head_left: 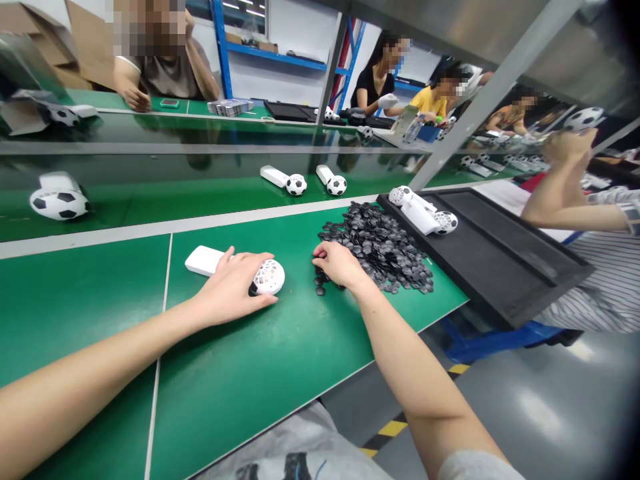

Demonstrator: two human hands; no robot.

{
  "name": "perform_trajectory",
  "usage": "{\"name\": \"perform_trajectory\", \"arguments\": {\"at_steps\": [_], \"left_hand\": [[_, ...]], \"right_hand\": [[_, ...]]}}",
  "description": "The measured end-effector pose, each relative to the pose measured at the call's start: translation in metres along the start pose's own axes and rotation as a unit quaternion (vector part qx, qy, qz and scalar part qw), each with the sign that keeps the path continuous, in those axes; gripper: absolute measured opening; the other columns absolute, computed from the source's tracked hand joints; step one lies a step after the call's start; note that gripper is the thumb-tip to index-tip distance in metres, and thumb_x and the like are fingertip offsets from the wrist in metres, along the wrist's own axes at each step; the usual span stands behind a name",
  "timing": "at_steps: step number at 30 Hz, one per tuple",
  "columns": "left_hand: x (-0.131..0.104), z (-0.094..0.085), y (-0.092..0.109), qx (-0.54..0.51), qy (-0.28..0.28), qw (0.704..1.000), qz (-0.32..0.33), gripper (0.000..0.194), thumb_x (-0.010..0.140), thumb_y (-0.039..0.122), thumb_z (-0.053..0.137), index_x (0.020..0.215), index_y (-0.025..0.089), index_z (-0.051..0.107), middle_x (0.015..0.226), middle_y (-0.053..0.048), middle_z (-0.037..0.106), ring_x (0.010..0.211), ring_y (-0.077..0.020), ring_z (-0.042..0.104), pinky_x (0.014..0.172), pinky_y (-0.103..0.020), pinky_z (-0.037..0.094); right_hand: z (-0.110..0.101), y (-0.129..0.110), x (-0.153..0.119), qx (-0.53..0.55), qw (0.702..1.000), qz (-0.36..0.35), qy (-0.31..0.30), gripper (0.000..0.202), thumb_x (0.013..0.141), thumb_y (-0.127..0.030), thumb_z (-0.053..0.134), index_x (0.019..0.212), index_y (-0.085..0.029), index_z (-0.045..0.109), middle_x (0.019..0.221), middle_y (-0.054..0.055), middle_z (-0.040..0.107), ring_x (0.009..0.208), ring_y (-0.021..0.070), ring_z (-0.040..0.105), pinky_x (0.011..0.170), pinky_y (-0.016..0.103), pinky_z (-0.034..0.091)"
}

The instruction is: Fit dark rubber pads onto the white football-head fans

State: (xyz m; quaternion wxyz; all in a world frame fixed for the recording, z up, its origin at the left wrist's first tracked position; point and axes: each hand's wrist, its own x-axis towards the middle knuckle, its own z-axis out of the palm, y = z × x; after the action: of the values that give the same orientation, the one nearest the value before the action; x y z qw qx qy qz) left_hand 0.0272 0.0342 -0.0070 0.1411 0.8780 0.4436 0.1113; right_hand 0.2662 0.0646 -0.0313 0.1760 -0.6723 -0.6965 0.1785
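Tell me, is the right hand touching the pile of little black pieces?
Touching. The head view shows the right hand with fingertips resting on the near-left edge of the pile of black pieces.

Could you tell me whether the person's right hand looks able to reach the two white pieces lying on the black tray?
Probably yes. The right hand rests on the pile of small black parts, and the white pieces lie just beyond it at the near corner of the black tray, with nothing standing between.

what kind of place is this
Likely a factory assembly line: a long green conveyor belt carries finished soccer-ball fans, the left hand holds an unfinished fan, and the right hand picks from a pile of black pieces.
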Motion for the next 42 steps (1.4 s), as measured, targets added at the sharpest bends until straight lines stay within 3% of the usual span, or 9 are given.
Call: {"name": "perform_trajectory", "arguments": {"at_steps": [7, 15, 20, 28, 35, 42], "left_hand": [[0.005, -0.003, -0.01, -0.001, -0.023, 0.999, 0.046, 0.066, 0.071, 0.055, 0.056, 0.125, 0.022, 0.039, 0.124, -0.008, 0.051, 0.114, -0.028, 0.044, 0.106, -0.053, 0.012], [0.005, -0.007, -0.013, -0.011, -0.031, 0.998, 0.059, 0.065, 0.069, 0.053, 0.057, 0.125, 0.023, 0.041, 0.124, -0.007, 0.051, 0.115, -0.0283, 0.042, 0.106, -0.051, 0.011], [0.006, -0.005, -0.012, -0.008, -0.028, 0.998, 0.057, 0.071, 0.068, 0.06, 0.056, 0.125, 0.022, 0.041, 0.125, -0.008, 0.05, 0.115, -0.0289, 0.042, 0.106, -0.052, 0.011], [0.009, -0.002, -0.012, -0.014, -0.025, 0.999, 0.046, 0.068, 0.068, 0.065, 0.052, 0.121, 0.022, 0.044, 0.123, -0.007, 0.051, 0.114, -0.0285, 0.043, 0.106, -0.052, 0.012], [0.008, -0.002, -0.011, -0.017, -0.02, 0.998, 0.05, 0.068, 0.07, 0.066, 0.05, 0.12, 0.021, 0.044, 0.123, -0.007, 0.051, 0.114, -0.0283, 0.043, 0.105, -0.053, 0.013], [0.008, -0.008, -0.009, -0.035, -0.045, 0.997, 0.049, 0.062, 0.074, 0.058, 0.05, 0.124, 0.022, 0.041, 0.124, -0.007, 0.051, 0.114, -0.0277, 0.043, 0.106, -0.053, 0.011]], "right_hand": [[0.004, 0.002, -0.003, 0.047, 0.998, -0.038, -0.01, 0.006, 0.073, -0.02, 0.06, 0.079, -0.019, 0.062, 0.073, 0.0, 0.063, 0.064, 0.0105, 0.055, 0.06, 0.022, 0.043], [-0.005, -0.024, -0.019, 0.197, 0.945, -0.26, -0.01, 0.014, 0.083, -0.022, 0.052, 0.087, -0.021, 0.065, 0.085, 0.001, 0.062, 0.083, 0.0122, 0.057, 0.079, 0.028, 0.044], [-0.006, -0.04, -0.032, 0.201, 0.914, -0.351, -0.028, 0.015, 0.085, -0.021, 0.048, 0.093, -0.022, 0.061, 0.088, 0.003, 0.059, 0.086, 0.013, 0.055, 0.08, 0.029, 0.045], [0.007, -0.055, -0.045, 0.137, 0.902, -0.41, -0.015, 0.015, 0.085, -0.016, 0.046, 0.091, -0.022, 0.058, 0.094, 0.005, 0.061, 0.093, 0.0165, 0.054, 0.082, 0.032, 0.045], [0.01, -0.06, -0.046, 0.188, 0.924, -0.334, -0.001, 0.013, 0.081, -0.017, 0.052, 0.092, -0.022, 0.055, 0.088, 0.003, 0.062, 0.084, 0.015, 0.057, 0.079, 0.03, 0.046], [0.016, -0.06, -0.043, 0.299, 0.917, -0.263, -0.026, 0.014, 0.077, -0.018, 0.057, 0.089, -0.02, 0.052, 0.082, -0.001, 0.059, 0.075, 0.0111, 0.057, 0.072, 0.026, 0.047]]}}
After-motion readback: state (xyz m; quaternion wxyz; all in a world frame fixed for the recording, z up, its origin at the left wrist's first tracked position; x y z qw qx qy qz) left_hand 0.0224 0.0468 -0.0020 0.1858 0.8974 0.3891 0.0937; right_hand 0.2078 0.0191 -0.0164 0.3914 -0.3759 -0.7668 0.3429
